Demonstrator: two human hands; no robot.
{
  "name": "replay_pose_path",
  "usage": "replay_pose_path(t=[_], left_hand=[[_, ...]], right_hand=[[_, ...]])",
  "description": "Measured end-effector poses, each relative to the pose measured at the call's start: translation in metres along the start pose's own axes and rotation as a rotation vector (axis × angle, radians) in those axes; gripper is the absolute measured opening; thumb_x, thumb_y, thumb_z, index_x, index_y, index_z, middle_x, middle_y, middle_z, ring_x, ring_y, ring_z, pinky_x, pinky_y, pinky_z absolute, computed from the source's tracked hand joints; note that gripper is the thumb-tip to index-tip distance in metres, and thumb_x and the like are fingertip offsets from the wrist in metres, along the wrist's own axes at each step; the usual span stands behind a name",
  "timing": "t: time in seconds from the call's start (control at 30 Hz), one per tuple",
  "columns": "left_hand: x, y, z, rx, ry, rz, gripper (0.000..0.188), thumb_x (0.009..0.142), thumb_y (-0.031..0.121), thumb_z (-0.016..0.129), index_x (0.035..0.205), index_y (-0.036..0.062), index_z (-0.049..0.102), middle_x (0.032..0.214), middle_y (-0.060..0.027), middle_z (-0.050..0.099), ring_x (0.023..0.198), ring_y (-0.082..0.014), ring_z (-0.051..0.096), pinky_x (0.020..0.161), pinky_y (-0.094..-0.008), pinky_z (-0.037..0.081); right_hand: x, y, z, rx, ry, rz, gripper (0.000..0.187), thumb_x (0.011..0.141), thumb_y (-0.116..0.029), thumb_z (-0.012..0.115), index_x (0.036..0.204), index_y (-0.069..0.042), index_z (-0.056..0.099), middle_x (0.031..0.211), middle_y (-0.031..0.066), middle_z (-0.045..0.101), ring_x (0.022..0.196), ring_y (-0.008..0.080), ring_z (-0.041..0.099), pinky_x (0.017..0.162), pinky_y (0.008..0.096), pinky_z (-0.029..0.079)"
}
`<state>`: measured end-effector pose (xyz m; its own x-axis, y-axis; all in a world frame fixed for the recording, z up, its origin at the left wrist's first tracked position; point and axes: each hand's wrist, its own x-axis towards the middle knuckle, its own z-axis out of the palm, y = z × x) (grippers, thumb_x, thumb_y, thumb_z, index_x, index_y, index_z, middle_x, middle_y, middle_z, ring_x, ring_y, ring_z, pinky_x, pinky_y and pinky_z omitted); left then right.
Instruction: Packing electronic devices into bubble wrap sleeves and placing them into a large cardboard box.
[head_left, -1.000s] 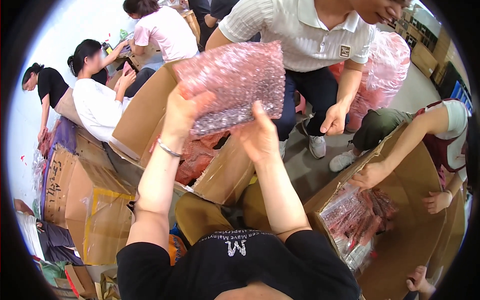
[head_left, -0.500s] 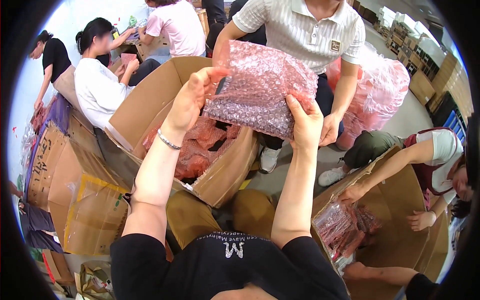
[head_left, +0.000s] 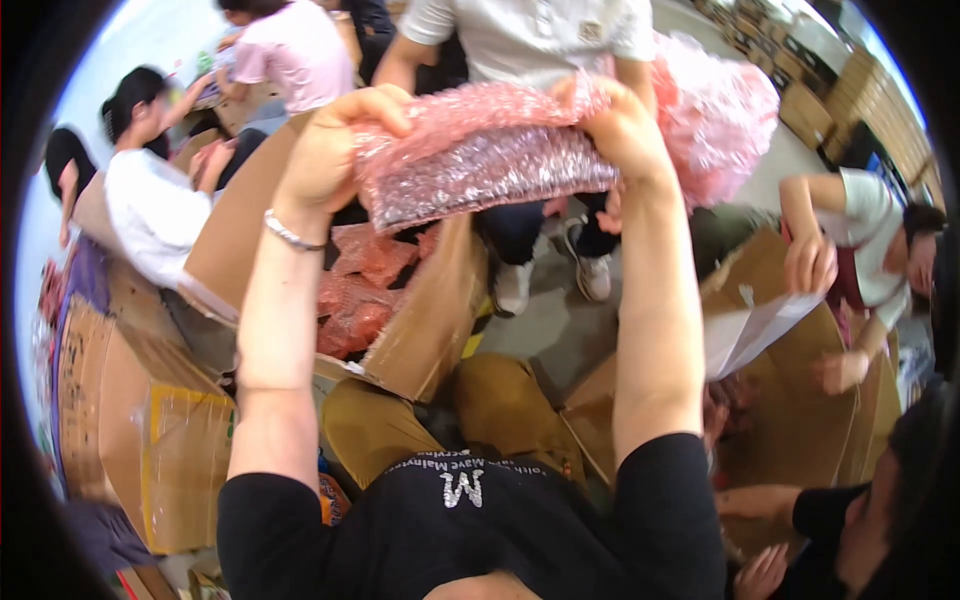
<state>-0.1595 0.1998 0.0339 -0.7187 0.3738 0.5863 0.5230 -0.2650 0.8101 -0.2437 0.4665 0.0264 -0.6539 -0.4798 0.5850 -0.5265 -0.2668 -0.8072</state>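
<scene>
A pink bubble-wrap pouch [head_left: 490, 165] with something dark and flat inside is stretched between my two hands, held up before me. My left hand [head_left: 335, 145] grips its left end, thumb along the upper edge. The right end is gripped by my right hand [head_left: 628, 125], with its fingers partly hidden by the crumpled wrap. The dark content shows through the lower part of the pouch. Below and left of it, an open cardboard box [head_left: 432, 335] holds several pink bubble-wrap pouches [head_left: 365, 290].
Across from me stands a person in a white shirt [head_left: 540, 40]. Behind is a large pink plastic bag [head_left: 720, 115]. Co-workers sit at left; others reach around a cardboard box [head_left: 800, 400] at right, one holding a white sheet [head_left: 765, 335]. Another carton [head_left: 110, 400] stands left.
My right hand has moved up to the pouch's upper right, and the pouch has tilted and stretched out between both hands. My left hand now grips it. At right, a co-worker lifts a white sheet.
</scene>
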Motion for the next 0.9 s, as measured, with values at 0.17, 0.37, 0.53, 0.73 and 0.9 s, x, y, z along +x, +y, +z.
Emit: replay_pose_path(t=[0.17, 0.37, 0.53, 0.73, 0.9], left_hand=[[-0.022, 0.01, 0.038, 0.128, -0.064, -0.378, 0.027, 0.079, 0.011, 0.054, 0.101, -0.0045, 0.054, 0.104, -0.0072, 0.053, 0.096, -0.0133, 0.052, 0.084, -0.0255, 0.042], [0.002, -0.015, 0.104, 0.177, -0.26, -0.352, 0.037, 0.08, 0.018, 0.061, 0.107, -0.0065, 0.053, 0.105, -0.0083, 0.056, 0.095, -0.0128, 0.054, 0.085, -0.0251, 0.043], [0.013, -0.033, 0.142, 0.101, -0.277, -0.452, 0.046, 0.078, 0.02, 0.064, 0.113, -0.0068, 0.05, 0.112, -0.0115, 0.051, 0.101, -0.018, 0.052, 0.088, -0.029, 0.041], [0.019, -0.07, 0.196, -0.03, -0.308, -0.406, 0.053, 0.079, 0.015, 0.061, 0.124, -0.0047, 0.042, 0.112, -0.0151, 0.054, 0.099, -0.0201, 0.057, 0.08, -0.0296, 0.048], [0.005, -0.027, 0.108, 0.349, -0.099, -0.42, 0.051, 0.083, 0.025, 0.057, 0.123, -0.0035, 0.044, 0.117, -0.016, 0.053, 0.101, -0.0209, 0.057, 0.08, -0.0285, 0.048]], right_hand=[[-0.028, -0.028, -0.019, 0.003, 0.028, 0.232, 0.006, 0.084, -0.007, 0.058, 0.086, -0.003, 0.062, 0.083, 0.0027, 0.061, 0.076, 0.0084, 0.055, 0.067, 0.0227, 0.044], [-0.114, -0.076, -0.08, 0.074, -0.473, -0.24, 0.071, 0.073, -0.01, 0.071, 0.131, 0.001, 0.033, 0.12, 0.0148, 0.048, 0.114, 0.022, 0.045, 0.097, 0.0356, 0.035], [-0.161, -0.091, -0.019, -1.497, -0.158, -0.585, 0.077, 0.06, -0.007, 0.071, 0.128, -0.002, 0.036, 0.121, 0.0241, 0.043, 0.113, 0.0355, 0.043, 0.097, 0.0427, 0.034], [-0.199, -0.086, -0.063, -1.628, 0.143, -0.259, 0.034, 0.063, 0.003, 0.061, 0.096, -0.005, 0.061, 0.1, 0.0101, 0.06, 0.092, 0.0274, 0.058, 0.082, 0.0334, 0.045], [-0.279, -0.041, -0.11, -1.731, -0.054, 0.066, 0.049, 0.058, 0.01, 0.052, 0.104, -0.006, 0.058, 0.109, 0.0136, 0.053, 0.101, 0.0334, 0.049, 0.086, 0.042, 0.04]])
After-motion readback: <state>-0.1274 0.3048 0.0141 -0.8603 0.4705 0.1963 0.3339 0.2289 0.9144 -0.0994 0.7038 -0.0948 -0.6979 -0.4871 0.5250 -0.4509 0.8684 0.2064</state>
